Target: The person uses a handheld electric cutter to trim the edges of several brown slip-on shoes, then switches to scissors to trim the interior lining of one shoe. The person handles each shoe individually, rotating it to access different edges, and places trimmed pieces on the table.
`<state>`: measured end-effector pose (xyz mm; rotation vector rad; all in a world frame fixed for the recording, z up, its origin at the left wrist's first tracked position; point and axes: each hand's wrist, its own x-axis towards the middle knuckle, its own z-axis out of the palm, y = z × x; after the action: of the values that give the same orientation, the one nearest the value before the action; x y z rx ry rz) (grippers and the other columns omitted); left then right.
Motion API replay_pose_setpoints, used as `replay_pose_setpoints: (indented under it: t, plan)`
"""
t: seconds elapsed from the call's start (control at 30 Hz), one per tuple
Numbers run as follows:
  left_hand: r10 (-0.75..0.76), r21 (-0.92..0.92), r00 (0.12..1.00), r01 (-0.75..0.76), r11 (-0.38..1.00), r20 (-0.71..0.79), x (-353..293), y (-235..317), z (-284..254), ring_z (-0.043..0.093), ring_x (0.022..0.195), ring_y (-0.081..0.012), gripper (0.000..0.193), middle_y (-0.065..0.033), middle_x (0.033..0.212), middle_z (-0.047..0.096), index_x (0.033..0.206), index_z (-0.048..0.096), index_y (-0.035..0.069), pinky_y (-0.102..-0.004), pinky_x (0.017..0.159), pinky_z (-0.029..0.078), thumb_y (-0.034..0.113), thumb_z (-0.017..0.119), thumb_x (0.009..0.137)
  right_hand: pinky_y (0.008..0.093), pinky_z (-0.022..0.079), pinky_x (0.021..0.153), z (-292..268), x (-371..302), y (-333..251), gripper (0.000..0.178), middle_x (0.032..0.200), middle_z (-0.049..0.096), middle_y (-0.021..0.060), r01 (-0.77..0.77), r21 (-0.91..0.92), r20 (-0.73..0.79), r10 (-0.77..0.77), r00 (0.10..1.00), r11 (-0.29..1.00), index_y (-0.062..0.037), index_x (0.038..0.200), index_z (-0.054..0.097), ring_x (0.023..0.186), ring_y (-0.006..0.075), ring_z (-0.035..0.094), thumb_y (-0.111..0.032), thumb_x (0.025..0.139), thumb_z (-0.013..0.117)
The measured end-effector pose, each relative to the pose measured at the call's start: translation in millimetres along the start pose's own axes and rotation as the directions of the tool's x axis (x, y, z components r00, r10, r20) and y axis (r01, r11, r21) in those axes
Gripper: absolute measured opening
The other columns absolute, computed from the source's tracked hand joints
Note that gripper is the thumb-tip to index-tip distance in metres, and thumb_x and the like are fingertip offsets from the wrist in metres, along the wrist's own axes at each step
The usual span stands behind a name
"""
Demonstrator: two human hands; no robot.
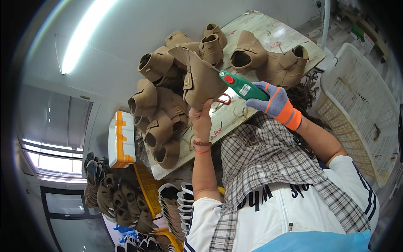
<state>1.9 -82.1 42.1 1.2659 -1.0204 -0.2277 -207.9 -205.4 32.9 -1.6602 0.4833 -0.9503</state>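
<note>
My left hand (201, 119), bare with a red bracelet at the wrist, pinches the lower end of a brown shoe upper (203, 82) and holds it up above the table. The upper has a strap with a small yellow mark. In my right hand (275, 101), in a grey and orange glove, is a green handheld power tool (239, 85) with a red button. Its front end is at the right edge of the upper; whether it touches cannot be made out. Beneath the tool, a red loop-shaped handle (225, 99) shows on the worn table (285, 31).
Several brown shoe uppers (159, 122) are heaped on the table's left side, others (249, 52) at its far side. A cream plastic basket (357, 109) stands at the right. A white box with orange tape (121, 140) and stacked uppers (170, 206) are at the lower left.
</note>
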Motion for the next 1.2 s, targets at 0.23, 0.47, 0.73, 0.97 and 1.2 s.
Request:
replay_pose_setpoints:
  t: [0.23, 0.47, 0.73, 0.97, 1.2]
  plan:
    - [0.207, 0.486, 0.948, -0.303, 0.819, 0.243, 3, -7, -3, 0.044, 0.051, -0.0239, 0.011, -0.0130, 0.063, 0.053, 0.076, 0.062, -0.004, -0.0322, 0.048, 0.036, 0.003, 0.066, 0.083, 0.0216, 0.050, 0.061, -9, 5, -1, 0.058, 0.082, 0.067, 0.0051, -0.141, 0.184, 0.029, 0.138, 0.990, 0.973, -0.0001, 0.112, 0.060, 0.068, 0.0062, 0.059, -0.038, 0.072, 0.080]
    - [0.411, 0.499, 0.832, -0.554, 0.667, 0.373, 4, -27, 1, 0.057, 0.065, -0.0350, 0.009, -0.0172, 0.073, 0.060, 0.077, 0.060, -0.006, -0.0380, 0.058, 0.044, -0.001, 0.067, 0.080, 0.0198, 0.048, 0.059, -16, 8, -10, 0.052, 0.080, 0.065, 0.0021, -0.167, 0.251, 0.004, 0.171, 0.985, 0.953, 0.0001, 0.110, 0.061, 0.065, 0.0037, 0.056, -0.033, 0.075, 0.080]
    - [-0.030, 0.473, 0.943, -0.139, 0.870, 0.332, -10, -18, -17, 0.063, 0.088, -0.0267, 0.012, -0.0137, 0.091, 0.066, 0.090, 0.064, -0.005, -0.0382, 0.073, 0.047, -0.007, 0.065, 0.078, 0.0211, 0.047, 0.060, -55, 18, -10, 0.049, 0.079, 0.063, 0.0006, -0.145, 0.169, -0.112, 0.166, 0.980, 0.975, 0.0017, 0.110, 0.061, 0.067, 0.0047, 0.055, -0.030, 0.077, 0.078]
    - [-0.394, -0.602, 0.919, 0.319, 0.732, 0.008, -14, 1, -64, 0.059, 0.103, -0.0218, 0.031, -0.0096, 0.113, 0.063, 0.116, 0.058, -0.001, -0.0373, 0.094, 0.044, 0.013, 0.058, 0.088, 0.0230, 0.046, 0.061, -187, 49, 40, 0.060, 0.075, 0.063, 0.0027, -0.367, -0.352, -0.453, 0.186, 0.872, 0.861, -0.0001, 0.108, 0.063, 0.065, 0.0075, 0.055, -0.049, 0.074, 0.074]
    - [-0.617, -0.681, 0.785, 0.485, 0.549, 0.062, -75, -17, -105, 0.062, 0.067, -0.0249, 0.041, -0.0101, 0.089, 0.066, 0.109, 0.060, 0.006, -0.0388, 0.056, 0.050, 0.043, 0.051, 0.094, 0.0410, 0.049, 0.080, -285, 107, 149, 0.064, 0.098, 0.067, 0.0188, -0.569, -0.767, -0.470, 0.344, 0.813, 0.295, -0.0111, 0.115, 0.063, 0.091, 0.0347, 0.064, -0.061, 0.075, 0.059]
